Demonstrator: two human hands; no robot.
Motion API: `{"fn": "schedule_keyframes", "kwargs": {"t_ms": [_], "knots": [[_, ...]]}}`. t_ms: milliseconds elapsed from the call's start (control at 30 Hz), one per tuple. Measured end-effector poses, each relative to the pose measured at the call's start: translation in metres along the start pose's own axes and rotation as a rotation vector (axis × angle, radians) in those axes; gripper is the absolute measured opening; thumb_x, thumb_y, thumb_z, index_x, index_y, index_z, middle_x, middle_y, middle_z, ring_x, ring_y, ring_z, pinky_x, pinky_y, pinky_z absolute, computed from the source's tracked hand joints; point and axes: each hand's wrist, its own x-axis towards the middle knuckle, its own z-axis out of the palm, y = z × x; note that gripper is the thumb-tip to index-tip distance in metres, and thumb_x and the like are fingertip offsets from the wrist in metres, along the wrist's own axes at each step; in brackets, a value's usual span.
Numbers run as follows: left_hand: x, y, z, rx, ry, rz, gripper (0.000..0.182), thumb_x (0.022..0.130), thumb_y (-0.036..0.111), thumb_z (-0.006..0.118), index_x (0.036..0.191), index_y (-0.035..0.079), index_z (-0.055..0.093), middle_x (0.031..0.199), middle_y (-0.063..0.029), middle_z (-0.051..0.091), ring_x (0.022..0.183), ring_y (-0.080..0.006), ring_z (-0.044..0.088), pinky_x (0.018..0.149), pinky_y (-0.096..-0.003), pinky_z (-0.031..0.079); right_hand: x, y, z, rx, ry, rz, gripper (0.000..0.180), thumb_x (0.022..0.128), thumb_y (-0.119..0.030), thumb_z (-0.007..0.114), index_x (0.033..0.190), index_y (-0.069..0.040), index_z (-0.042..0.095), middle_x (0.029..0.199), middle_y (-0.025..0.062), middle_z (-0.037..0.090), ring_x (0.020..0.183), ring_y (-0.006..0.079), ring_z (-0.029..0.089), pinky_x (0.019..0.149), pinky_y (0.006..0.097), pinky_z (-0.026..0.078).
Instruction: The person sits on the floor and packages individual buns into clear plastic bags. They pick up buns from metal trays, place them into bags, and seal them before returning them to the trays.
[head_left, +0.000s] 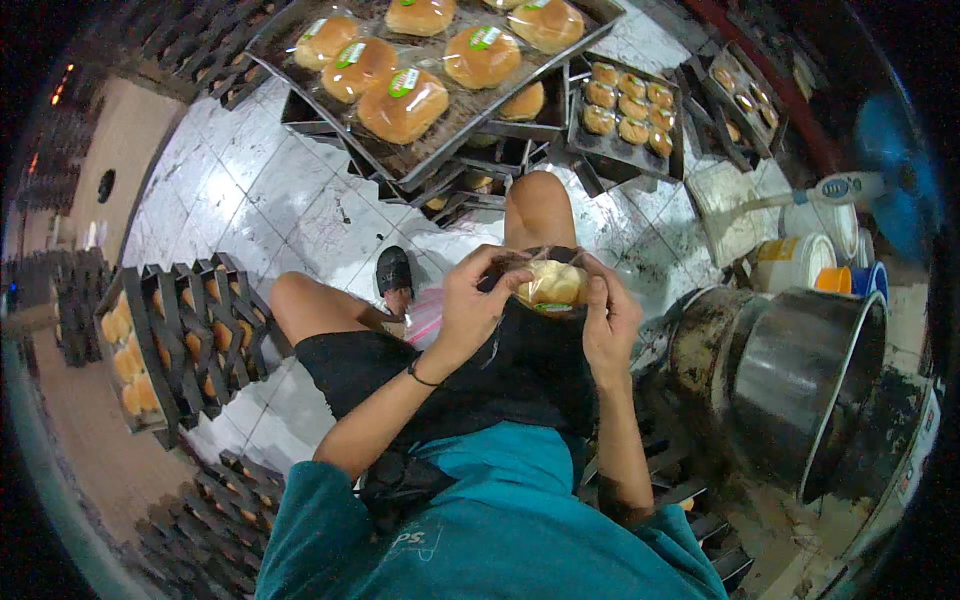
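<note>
Between my two hands, above my lap, is a pale bun (556, 283) in a clear plastic bag with a green label (553, 307). My left hand (480, 289) pinches the bag's left side between thumb and fingers. On the other side my right hand (611, 311) grips the bag, thumb near its edge. The bag's upper edge (551, 253) rises between the fingertips, and the bun's underside is hidden. A plastic packet with pink stripes (426, 316) lies beside my left wrist, partly covered by it.
Ahead, a metal tray (300, 88) with several bagged, labelled buns rests on stacked trays. Another tray of small buns (630, 105) stands to its right. Stacked bun trays (199, 330) are at left. Large metal pots (795, 382), buckets (795, 262) and a fan (840, 187) stand at right.
</note>
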Motion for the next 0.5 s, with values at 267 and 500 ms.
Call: {"fn": "schedule_keyframes", "kwargs": {"t_ms": [267,500], "knots": [[0.009,0.027,-0.014,0.234,0.086,0.288,0.013,0.09,0.004,0.068,0.098,-0.002,0.075,0.096,-0.0142,0.076,0.087,-0.0225,0.073,0.081,-0.0301,0.055,0.005,-0.031,-0.02,-0.284,-0.009,-0.388,0.03,0.096,-0.008,0.057,0.12,-0.007,0.074,0.129,0.0127,0.068,0.126,0.0365,0.06,0.107,0.0434,0.046],[0.061,0.014,-0.016,0.033,0.104,0.122,0.014,0.092,0.01,0.071,0.095,-0.003,0.075,0.093,-0.0099,0.077,0.08,-0.0139,0.07,0.077,-0.0272,0.054,0.051,0.006,-0.009,0.146,-0.004,0.033,0.025,0.101,-0.017,0.061,0.111,0.0,0.075,0.115,0.0137,0.073,0.1,0.0241,0.07,0.088,0.0357,0.056]]}}
